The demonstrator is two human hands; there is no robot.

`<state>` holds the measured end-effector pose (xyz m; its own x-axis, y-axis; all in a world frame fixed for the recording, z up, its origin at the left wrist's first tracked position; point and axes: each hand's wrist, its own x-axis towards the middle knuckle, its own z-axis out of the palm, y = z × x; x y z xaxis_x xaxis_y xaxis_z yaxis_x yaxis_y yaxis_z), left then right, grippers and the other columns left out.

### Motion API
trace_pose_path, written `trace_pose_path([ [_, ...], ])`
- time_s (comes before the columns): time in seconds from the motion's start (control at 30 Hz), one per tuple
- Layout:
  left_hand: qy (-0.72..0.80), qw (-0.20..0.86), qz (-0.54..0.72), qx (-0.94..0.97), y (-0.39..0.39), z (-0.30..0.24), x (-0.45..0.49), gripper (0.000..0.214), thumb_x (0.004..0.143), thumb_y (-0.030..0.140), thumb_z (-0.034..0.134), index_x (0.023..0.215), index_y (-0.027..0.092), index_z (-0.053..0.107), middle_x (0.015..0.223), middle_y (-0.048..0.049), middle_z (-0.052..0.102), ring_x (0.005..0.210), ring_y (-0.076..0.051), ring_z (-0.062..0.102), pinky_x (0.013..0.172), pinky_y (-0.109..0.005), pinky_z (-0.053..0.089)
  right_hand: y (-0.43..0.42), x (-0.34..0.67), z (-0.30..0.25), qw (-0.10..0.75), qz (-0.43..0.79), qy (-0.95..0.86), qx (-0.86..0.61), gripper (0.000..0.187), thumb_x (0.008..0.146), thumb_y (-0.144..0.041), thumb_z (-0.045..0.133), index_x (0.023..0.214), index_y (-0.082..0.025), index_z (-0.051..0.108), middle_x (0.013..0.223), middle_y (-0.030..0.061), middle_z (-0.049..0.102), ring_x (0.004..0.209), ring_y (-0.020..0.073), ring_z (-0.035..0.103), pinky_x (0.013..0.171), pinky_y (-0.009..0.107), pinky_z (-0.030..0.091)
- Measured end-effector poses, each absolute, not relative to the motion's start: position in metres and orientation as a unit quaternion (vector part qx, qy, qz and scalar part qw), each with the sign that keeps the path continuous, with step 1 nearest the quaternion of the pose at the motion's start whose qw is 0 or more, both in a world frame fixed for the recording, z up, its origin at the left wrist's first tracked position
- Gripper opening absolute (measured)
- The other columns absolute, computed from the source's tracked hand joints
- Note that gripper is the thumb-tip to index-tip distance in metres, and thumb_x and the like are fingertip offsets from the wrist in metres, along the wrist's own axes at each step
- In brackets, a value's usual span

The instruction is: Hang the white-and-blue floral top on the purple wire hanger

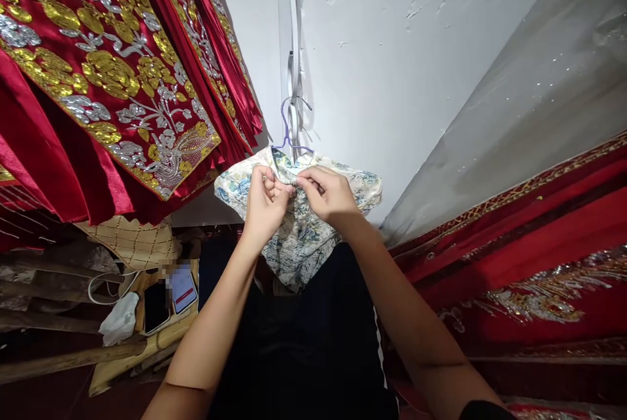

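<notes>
A short-sleeved shirt (298, 230) with a blue, green and cream floral print hangs in front of me on a purple wire hanger (286, 126). At its collar front, my left hand (269, 201) is closed, thumb and fingers pinching the fabric near the top of the front opening. Just to the right, my right hand (327, 193) pinches the other side of the collar front. The fingertips of both hands nearly meet there. Whether a button lies between them is too small to tell.
Red embroidered cloths (122, 74) with gold and silver sequins hang at the left. More red embroidered fabric (533, 276) stands at the right under clear plastic sheeting (529, 100). Two phones (157, 307) and a crumpled white bag (120, 319) lie at lower left. Behind is a white wall (382, 67).
</notes>
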<state>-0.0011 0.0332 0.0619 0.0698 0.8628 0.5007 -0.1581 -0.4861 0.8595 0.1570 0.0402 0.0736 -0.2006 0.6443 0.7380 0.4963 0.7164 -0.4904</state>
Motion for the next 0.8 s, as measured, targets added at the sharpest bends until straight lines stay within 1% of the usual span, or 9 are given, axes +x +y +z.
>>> trace_pose_path([
  [0.13,0.326,0.440,0.576,0.606,0.045,0.035,-0.002,0.041,0.082,0.020,0.066,0.110,0.026,0.037,0.065,0.0065,0.058,0.058,-0.011,0.058,0.058,-0.020,0.040,0.038,0.150,0.079,0.564,0.080,-0.739,-0.359,0.019,0.097,-0.030,0.054,0.087,-0.018,0.065,0.078,0.0026,0.059,0.072,0.0157,0.052,0.067,0.030,0.041],
  [0.27,0.397,0.415,0.462,0.676,0.044,0.001,-0.014,0.056,0.075,0.017,0.067,0.127,0.024,0.047,0.063,0.0057,0.058,0.054,-0.015,0.059,0.058,-0.024,0.043,0.031,0.171,0.093,0.650,0.105,-0.662,-0.358,0.023,0.097,-0.035,0.056,0.086,-0.018,0.065,0.075,0.0010,0.056,0.068,0.0139,0.051,0.064,0.030,0.040],
  [0.33,0.427,0.379,0.419,0.706,0.041,-0.006,-0.024,0.057,0.076,0.022,0.069,0.130,0.024,0.051,0.063,0.0056,0.057,0.049,-0.014,0.055,0.054,-0.025,0.040,0.027,0.194,0.097,0.671,0.137,-0.640,-0.347,0.023,0.094,-0.038,0.061,0.085,-0.019,0.067,0.072,0.0006,0.055,0.068,0.0138,0.051,0.064,0.031,0.042],
  [0.4,0.448,0.336,0.378,0.737,0.041,-0.004,-0.036,0.057,0.079,0.031,0.069,0.134,0.026,0.052,0.064,0.0049,0.059,0.053,-0.016,0.056,0.056,-0.025,0.039,0.020,0.222,0.096,0.668,0.213,-0.631,-0.331,0.023,0.090,-0.042,0.065,0.083,-0.020,0.068,0.066,-0.0003,0.051,0.065,0.0134,0.051,0.064,0.032,0.043],
  [0.47,0.462,0.293,0.349,0.761,0.045,0.004,-0.044,0.053,0.084,0.040,0.067,0.134,0.028,0.054,0.070,0.0025,0.063,0.062,-0.019,0.060,0.061,-0.026,0.041,0.014,0.249,0.090,0.656,0.309,-0.616,-0.307,0.028,0.085,-0.048,0.068,0.074,-0.022,0.065,0.060,-0.0012,0.044,0.060,0.0132,0.049,0.063,0.034,0.044],
  [0.53,0.477,0.254,0.345,0.767,0.053,0.013,-0.049,0.046,0.088,0.046,0.062,0.129,0.027,0.059,0.077,-0.0007,0.067,0.067,-0.020,0.061,0.065,-0.027,0.041,0.009,0.270,0.078,0.653,0.391,-0.591,-0.268,0.037,0.078,-0.053,0.070,0.061,-0.024,0.054,0.054,-0.0018,0.037,0.056,0.0139,0.046,0.063,0.038,0.045],
  [0.63,0.509,0.198,0.380,0.746,0.065,0.020,-0.050,0.035,0.091,0.047,0.056,0.114,0.022,0.068,0.075,-0.0029,0.066,0.065,-0.021,0.059,0.065,-0.028,0.040,0.010,0.287,0.049,0.723,0.434,-0.504,-0.188,0.042,0.072,-0.049,0.073,0.055,-0.027,0.042,0.049,-0.0034,0.031,0.048,0.0154,0.042,0.063,0.042,0.049],
  [0.7,0.524,0.167,0.415,0.725,0.069,0.021,-0.051,0.029,0.091,0.042,0.055,0.106,0.021,0.070,0.067,-0.0015,0.063,0.062,-0.020,0.057,0.064,-0.028,0.038,0.015,0.287,0.021,0.797,0.425,-0.404,-0.145,0.036,0.073,-0.041,0.073,0.057,-0.028,0.044,0.049,-0.0028,0.037,0.048,0.0170,0.046,0.064,0.040,0.052],
  [0.8,0.534,0.145,0.454,0.699,0.069,0.018,-0.053,0.024,0.088,0.029,0.055,0.105,0.021,0.071,0.059,0.0019,0.056,0.056,-0.018,0.052,0.061,-0.027,0.036,0.021,0.274,-0.030,0.859,0.415,-0.244,-0.172,0.014,0.078,-0.032,0.067,0.069,-0.029,0.057,0.067,-0.0003,0.061,0.073,0.0209,0.064,0.079,0.040,0.056],
])
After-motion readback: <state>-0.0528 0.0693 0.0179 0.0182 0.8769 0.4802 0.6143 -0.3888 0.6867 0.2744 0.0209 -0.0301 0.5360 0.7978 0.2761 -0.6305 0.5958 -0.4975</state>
